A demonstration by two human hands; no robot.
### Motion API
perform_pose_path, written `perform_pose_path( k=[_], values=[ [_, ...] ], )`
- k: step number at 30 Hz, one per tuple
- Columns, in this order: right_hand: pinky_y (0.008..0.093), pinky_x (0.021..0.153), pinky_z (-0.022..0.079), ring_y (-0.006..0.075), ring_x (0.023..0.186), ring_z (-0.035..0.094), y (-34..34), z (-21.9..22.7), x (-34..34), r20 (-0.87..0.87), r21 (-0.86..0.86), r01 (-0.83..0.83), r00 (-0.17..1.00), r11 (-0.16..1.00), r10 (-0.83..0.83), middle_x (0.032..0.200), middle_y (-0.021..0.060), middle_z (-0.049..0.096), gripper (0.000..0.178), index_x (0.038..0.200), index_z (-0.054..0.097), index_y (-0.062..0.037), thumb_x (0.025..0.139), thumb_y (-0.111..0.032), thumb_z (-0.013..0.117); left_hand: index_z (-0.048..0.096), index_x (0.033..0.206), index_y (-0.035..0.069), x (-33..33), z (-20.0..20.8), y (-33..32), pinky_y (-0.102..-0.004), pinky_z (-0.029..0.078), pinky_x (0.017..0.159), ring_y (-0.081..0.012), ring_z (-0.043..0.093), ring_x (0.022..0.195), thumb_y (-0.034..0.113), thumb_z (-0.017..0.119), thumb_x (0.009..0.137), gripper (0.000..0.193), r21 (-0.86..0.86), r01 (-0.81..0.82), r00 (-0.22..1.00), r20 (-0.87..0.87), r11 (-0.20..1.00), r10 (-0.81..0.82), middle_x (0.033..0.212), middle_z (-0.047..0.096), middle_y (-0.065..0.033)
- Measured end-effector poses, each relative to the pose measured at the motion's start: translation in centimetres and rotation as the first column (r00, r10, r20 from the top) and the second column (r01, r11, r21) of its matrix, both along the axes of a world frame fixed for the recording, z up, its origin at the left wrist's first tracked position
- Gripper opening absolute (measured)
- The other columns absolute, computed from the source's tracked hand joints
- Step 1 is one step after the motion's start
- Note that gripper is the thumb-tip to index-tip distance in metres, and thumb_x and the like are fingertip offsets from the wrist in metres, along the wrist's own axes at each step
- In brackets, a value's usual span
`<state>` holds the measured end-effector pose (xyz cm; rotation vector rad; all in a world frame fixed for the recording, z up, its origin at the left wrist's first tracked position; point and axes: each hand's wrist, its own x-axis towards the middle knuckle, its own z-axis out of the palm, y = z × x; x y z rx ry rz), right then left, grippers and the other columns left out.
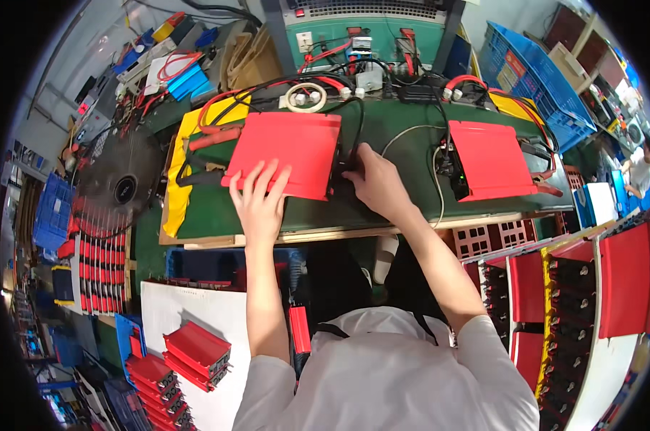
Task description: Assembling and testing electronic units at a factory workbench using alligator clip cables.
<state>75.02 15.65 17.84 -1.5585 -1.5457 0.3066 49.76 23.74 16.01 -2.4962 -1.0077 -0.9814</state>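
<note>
Your left hand (260,204) lies spread, gripping nothing, on the left red box (285,147) on the counter (203,218); steady it lightly while your right hand (377,184), curled at the black cable (363,118), hold unclear, works gently.

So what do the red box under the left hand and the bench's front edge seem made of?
Red box: probably sheet metal with a smooth, satin coating, judging by its flat, crisp-edged panel; hard plastic isn't ruled out.
Front edge: apparently bare wood, with a pale, matt, unpainted look.
</note>
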Motion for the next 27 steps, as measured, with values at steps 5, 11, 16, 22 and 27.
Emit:
perform_pose_path(
  k=[5, 11, 16, 22, 27],
  values=[
    [0.0464, 0.080, 0.056, 0.0408, 0.092, 0.068, -7.1, 4.2, -0.5, 0.141, 0.062, 0.005, 0.990, 0.998, -0.014, 0.110, 0.0198, 0.068, 0.042, 0.128, 0.060, -0.0015, 0.091, -0.013, 0.076, 0.073, 0.128, 0.023, 0.6, -0.2, 0.4, -0.0527, 0.033, 0.117, -0.0244, 0.058, 0.130, 0.015, 0.081, 0.075, 0.055, -0.051, 0.072, 0.993, 0.102, 0.996, -0.066, 0.135, 0.065, -0.0015],
    [0.0416, 0.076, 0.056, 0.0341, 0.086, 0.072, -17.7, -0.2, 4.6, -0.119, -0.595, -0.447, 0.871, 0.668, 0.477, 0.098, 0.0177, 0.074, 0.042, 0.127, 0.066, -0.0035, 0.095, -0.029, 0.074, 0.073, 0.126, 0.021, 0.3, 0.0, 0.1, -0.0504, 0.033, 0.117, -0.0231, 0.059, 0.130, 0.019, 0.081, 0.074, 0.053, -0.064, 0.078, 0.982, 0.176, 0.995, -0.065, 0.133, 0.066, -0.0005],
    [0.0536, 0.073, 0.060, 0.0440, 0.079, 0.074, -28.9, -20.5, 13.8, 0.534, -0.811, 0.410, 0.810, 0.418, 0.242, 0.091, 0.0219, 0.075, 0.037, 0.126, 0.064, -0.0027, 0.100, -0.028, 0.058, 0.076, 0.123, 0.022, -0.1, 0.8, 0.1, -0.0497, 0.031, 0.119, -0.0252, 0.058, 0.131, 0.013, 0.080, 0.077, 0.048, -0.170, 0.137, 0.967, 0.237, 0.976, -0.095, 0.134, 0.067, -0.0021],
    [0.0576, 0.090, 0.055, 0.0505, 0.109, 0.067, -35.9, -28.7, 13.6, 0.167, -0.959, 0.108, 0.962, 0.262, 0.218, 0.116, 0.0356, 0.067, 0.047, 0.137, 0.054, 0.0003, 0.095, -0.021, 0.051, 0.074, 0.125, 0.019, -1.6, 0.8, 0.2, -0.0585, 0.025, 0.125, -0.0284, 0.058, 0.131, 0.007, 0.074, 0.081, 0.046, -0.175, 0.165, 0.967, 0.222, 0.971, -0.125, 0.134, 0.066, -0.0049],
    [0.0590, 0.088, 0.056, 0.0482, 0.102, 0.069, -33.4, -24.9, 13.3, 0.277, -0.918, 0.135, 0.891, 0.372, 0.359, 0.108, 0.0309, 0.071, 0.035, 0.116, 0.067, -0.0010, 0.093, -0.024, 0.053, 0.068, 0.131, 0.016, -4.4, 2.1, -2.8, -0.0565, 0.030, 0.125, -0.0349, 0.049, 0.140, 0.020, 0.077, 0.092, 0.040, -0.207, 0.097, 0.952, 0.306, 0.974, -0.029, 0.142, 0.058, -0.0124]
  ],
)
